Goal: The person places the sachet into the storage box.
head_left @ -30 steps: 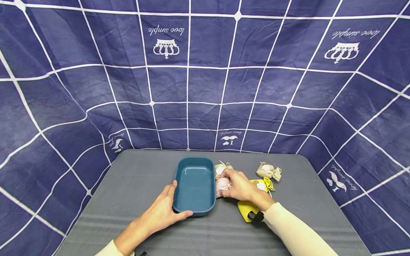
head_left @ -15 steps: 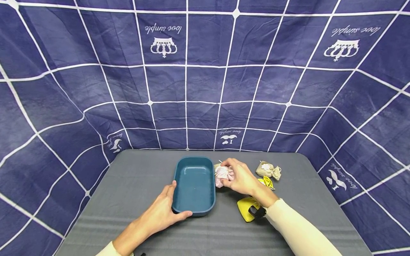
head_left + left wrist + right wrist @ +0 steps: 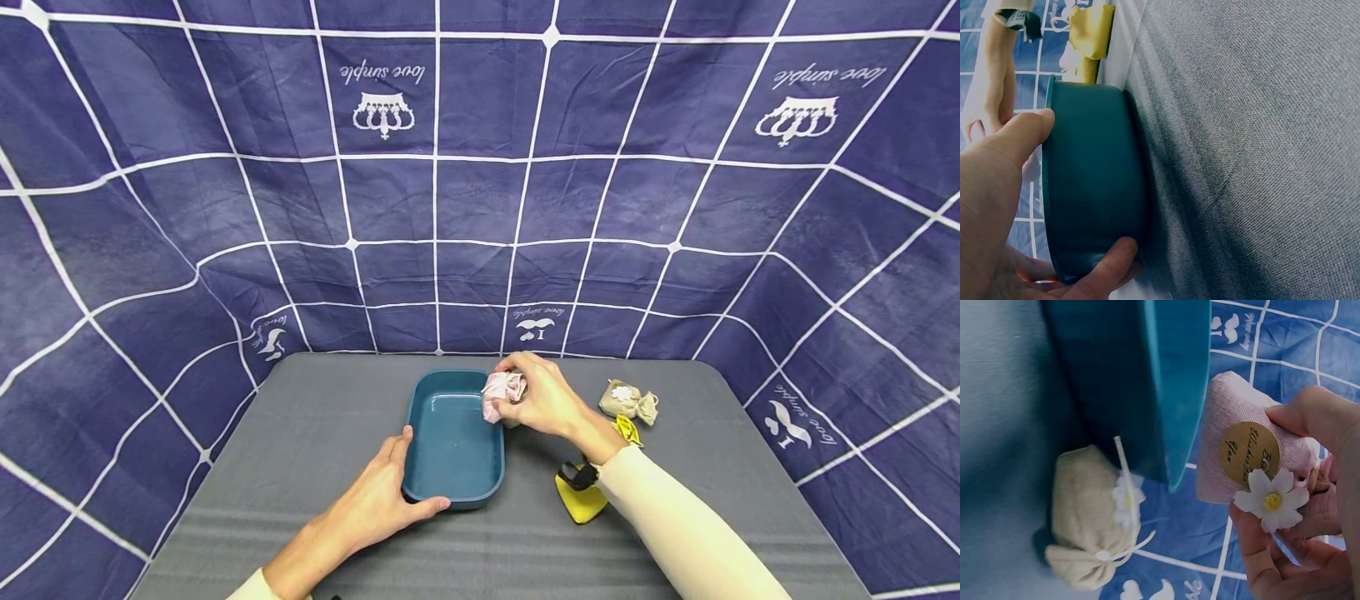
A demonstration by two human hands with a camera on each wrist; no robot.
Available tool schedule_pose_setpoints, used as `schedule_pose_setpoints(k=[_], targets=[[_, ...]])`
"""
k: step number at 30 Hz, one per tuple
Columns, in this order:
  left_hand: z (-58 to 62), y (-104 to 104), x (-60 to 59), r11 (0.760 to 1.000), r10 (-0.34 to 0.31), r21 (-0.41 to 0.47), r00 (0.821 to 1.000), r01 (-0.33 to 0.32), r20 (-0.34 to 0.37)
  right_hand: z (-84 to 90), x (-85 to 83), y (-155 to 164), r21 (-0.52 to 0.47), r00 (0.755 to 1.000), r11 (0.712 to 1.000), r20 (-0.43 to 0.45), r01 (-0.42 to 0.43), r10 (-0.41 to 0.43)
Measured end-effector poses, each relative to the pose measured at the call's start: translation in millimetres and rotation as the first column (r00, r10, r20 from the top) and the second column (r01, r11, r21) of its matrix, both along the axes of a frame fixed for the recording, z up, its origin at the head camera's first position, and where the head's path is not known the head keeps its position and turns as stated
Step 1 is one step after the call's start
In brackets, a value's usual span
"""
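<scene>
Pink cloth makes up the small bag (image 3: 492,403) that the right hand (image 3: 543,400) pinches with thumb and fingers, up by the right rim of the blue tub (image 3: 453,454). The left hand (image 3: 382,492) grips the tub's near left corner. One tan bag (image 3: 1085,497) sits on the worktop (image 3: 450,554) just beside the tub; another tan bag (image 3: 627,406) lies farther right, near something yellow (image 3: 629,429).

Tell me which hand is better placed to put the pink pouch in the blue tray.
Probably the right hand: it grips the pink pouch close to the blue tray, while the left hand holds the tray.
</scene>
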State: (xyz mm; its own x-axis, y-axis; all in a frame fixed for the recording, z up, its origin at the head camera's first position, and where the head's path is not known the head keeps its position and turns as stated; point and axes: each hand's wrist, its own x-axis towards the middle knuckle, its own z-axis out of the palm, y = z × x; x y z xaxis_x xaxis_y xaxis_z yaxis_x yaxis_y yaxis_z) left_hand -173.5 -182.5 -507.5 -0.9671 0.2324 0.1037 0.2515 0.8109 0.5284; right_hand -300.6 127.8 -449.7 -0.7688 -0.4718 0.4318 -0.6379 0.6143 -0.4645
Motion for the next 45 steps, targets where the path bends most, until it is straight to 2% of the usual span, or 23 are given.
schedule_pose_setpoints(k=[8, 14, 22, 26, 34, 38, 45], targets=[[0.1, -0.6, -0.4, 1.0, 0.003, -0.002, 1.0, -0.003, 0.001, 9.2, -15.3, -27.9, 0.019, 0.998, 0.999, 0.048, -0.05, 0.049], [0.3, -1.1, 0.4, 1.0, -0.001, 0.003, 1.0, 0.001, -0.001, 7.8, -25.2, -48.7, 0.066, 0.994, 0.995, 0.091, -0.069, 0.062], [0.7, -0.4, 0.6, 1.0, 0.003, 0.005, 1.0, -0.003, 0.012, 7.6, -38.4, -75.9, 0.162, 0.995, 0.983, 0.068, -0.087, 0.077], [1.7, -0.9, 1.8, 1.0, -0.001, -0.005, 1.0, 0.001, 0.008, 8.3, -43.3, -87.4, 0.191, 0.994, 0.978, 0.086, -0.088, 0.072], [1.4, -1.5, 1.5, 1.0, -0.002, -0.022, 1.0, 0.002, 0.014, 3.9, -47.5, -106.5, 0.25, 0.989, 0.962, 0.129, -0.106, 0.076], [1.5, -1.1, 2.6, 1.0, -0.005, -0.027, 1.0, 0.005, 0.001, 1.3, -43.8, -112.8, 0.291, 0.984, 0.951, 0.167, -0.103, 0.056], [0.4, -0.2, 2.7, 1.0, 0.0, -0.026, 1.0, -0.001, -0.013, 0.0, -36.8, -104.4, 0.286, 0.985, 0.952, 0.161, -0.106, 0.062]])
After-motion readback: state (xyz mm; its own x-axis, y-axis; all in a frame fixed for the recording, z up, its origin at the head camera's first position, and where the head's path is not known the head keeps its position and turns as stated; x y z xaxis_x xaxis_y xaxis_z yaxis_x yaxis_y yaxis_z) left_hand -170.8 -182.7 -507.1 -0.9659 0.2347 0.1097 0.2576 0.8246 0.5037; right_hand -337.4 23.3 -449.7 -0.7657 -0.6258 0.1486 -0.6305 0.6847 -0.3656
